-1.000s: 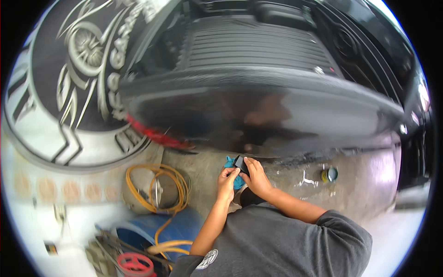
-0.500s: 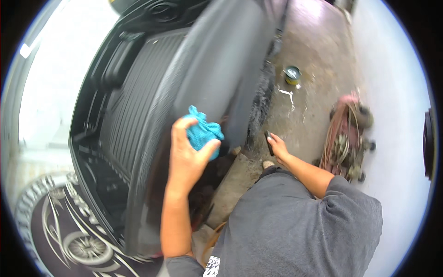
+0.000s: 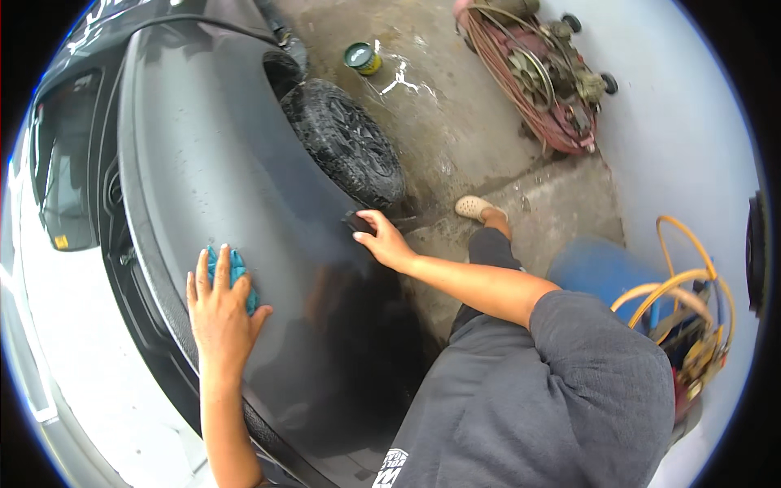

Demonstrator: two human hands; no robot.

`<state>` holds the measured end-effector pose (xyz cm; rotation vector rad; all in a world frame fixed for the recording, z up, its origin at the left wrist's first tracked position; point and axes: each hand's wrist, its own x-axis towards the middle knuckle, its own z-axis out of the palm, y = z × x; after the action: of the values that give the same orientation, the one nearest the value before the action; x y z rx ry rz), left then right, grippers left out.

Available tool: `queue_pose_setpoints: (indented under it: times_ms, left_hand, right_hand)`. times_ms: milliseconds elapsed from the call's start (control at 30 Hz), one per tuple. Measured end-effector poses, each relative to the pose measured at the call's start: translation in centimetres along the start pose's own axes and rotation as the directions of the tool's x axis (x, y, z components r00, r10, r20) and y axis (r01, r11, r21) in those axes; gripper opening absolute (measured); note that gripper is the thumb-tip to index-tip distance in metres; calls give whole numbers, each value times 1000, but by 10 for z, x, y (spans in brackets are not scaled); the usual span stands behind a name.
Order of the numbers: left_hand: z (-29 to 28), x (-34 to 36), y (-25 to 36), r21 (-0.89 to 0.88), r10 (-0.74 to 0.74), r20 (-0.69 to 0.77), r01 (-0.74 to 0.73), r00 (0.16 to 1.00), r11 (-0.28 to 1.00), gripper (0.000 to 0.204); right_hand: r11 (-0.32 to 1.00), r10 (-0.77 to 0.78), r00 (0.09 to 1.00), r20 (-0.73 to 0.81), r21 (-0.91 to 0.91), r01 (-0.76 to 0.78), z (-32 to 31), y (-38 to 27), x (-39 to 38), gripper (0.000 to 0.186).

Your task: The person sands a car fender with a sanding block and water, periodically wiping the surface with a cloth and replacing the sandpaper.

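Observation:
My left hand point(image 3: 218, 313) rests with fingers spread over a bunched blue cloth point(image 3: 237, 276) on the dark, glossy side panel of a pickup point(image 3: 207, 154). Small water drops dot the paint. Farther right, my right hand point(image 3: 386, 242) grips a small black object point(image 3: 355, 222) at the panel's edge; its underside is hidden. A muddy black tyre point(image 3: 342, 142) shows just beyond that hand.
A green can point(image 3: 362, 57) and white splashes lie on wet concrete. A red wheeled machine with wound hose point(image 3: 529, 89) stands near the white wall point(image 3: 675, 122). A blue barrel point(image 3: 586, 264) and yellow hose are at my right, beside my sandalled foot point(image 3: 473, 208).
My view has swung round along the truck's side. My left hand, earlier raised with the cloth, is now down on the panel. My right hand has come to the panel's edge with the black object.

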<state>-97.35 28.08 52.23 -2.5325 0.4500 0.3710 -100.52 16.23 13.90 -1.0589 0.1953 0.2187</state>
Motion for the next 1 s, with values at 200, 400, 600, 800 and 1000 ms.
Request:
queue_pose_setpoints:
  times_ms: [200,400,600,800,1000]
  left_hand:
    - [0,39,-27,-26,187,-73,-189,980,982,23]
    - [0,34,-37,-74,127,-9,-127,992,989,17]
    - [-9,56,-15,-142,196,-36,-199,980,970,24]
    - [-2,32,-41,-139,113,59,-104,992,985,26]
    - [-15,59,-24,-191,194,6,-189,981,963,25]
  right_hand:
    - [912,-343,933,-110,-279,302,46,-42,55,47]
    - [947,-255,967,-9,-206,248,59,2,-52,49]
    - [917,-341,931,-125,-263,301,31,-33,104,46]
    - [924,-317,947,55,-206,322,70,-9,-36,49]
    - [928,-370,924,-98,-85,362,40,-47,126,45]
